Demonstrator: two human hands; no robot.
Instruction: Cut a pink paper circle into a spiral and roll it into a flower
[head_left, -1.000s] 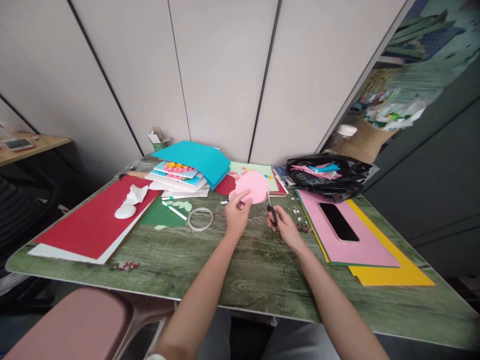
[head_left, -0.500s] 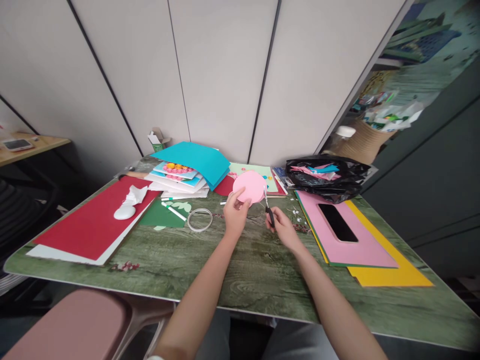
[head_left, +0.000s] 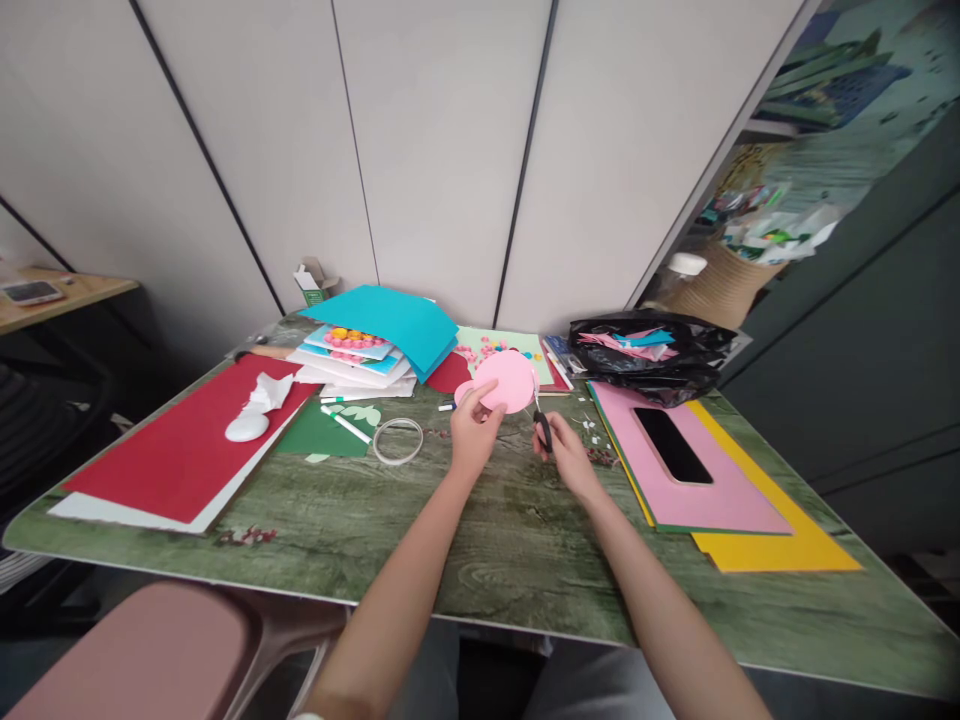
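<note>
My left hand (head_left: 477,428) pinches the lower left edge of a round pink paper piece (head_left: 511,380), held up above the table. Another small rounded pink bit shows to the left of my fingers. In my right hand (head_left: 562,448) are scissors (head_left: 543,428) with black handles, and their blades meet the right edge of the pink paper. Behind the paper lie a dark red round piece (head_left: 450,373) and a pale green sheet (head_left: 480,340) with small pink bits on it. White paper scraps (head_left: 589,430) are scattered to the right of the scissors.
At left lie red paper (head_left: 165,450), green paper (head_left: 300,435), a marker (head_left: 346,425) and a tape ring (head_left: 398,458). Blue sheets (head_left: 390,318) top a stack behind. At right are a black bag (head_left: 675,372), pink paper (head_left: 720,505) and a phone (head_left: 672,446).
The pink paper has turned and dropped slightly to the right in my left hand, showing a small pink part at its left. The scissors remain at its right edge.
</note>
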